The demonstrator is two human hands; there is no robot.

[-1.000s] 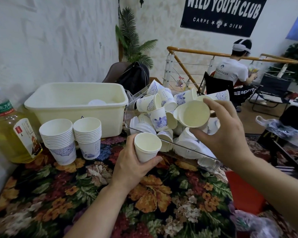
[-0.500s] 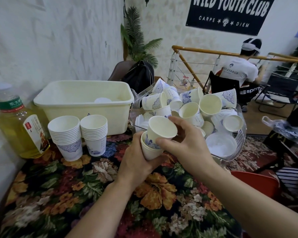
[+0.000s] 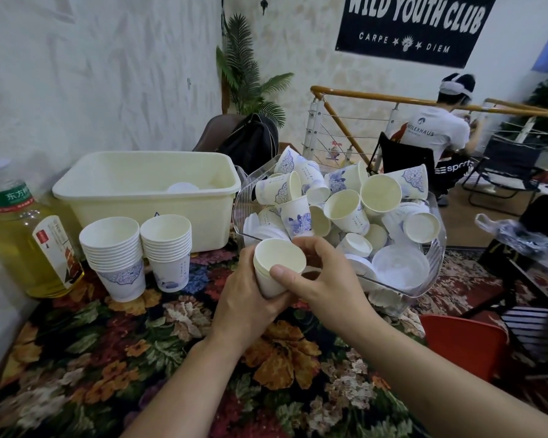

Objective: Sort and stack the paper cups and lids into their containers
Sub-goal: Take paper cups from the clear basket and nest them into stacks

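Observation:
Both my hands hold a small nested stack of white paper cups above the floral tablecloth. My left hand wraps the stack from below and behind. My right hand grips it from the right, thumb across the front under the rim. Just behind stands a clear plastic bin heaped with loose blue-patterned cups and white lids. Two upright cup stacks stand on the table to the left. A cream plastic tub behind them holds a few white lids.
A large bottle of yellow liquid stands at the left by the wall. A red chair sits off the table's right edge. A backpack leans behind the tub. A person sits at the railing in the background.
My right hand brought a cup from the bin and pushed it down into the cup in my left hand. The two now sit nested together.

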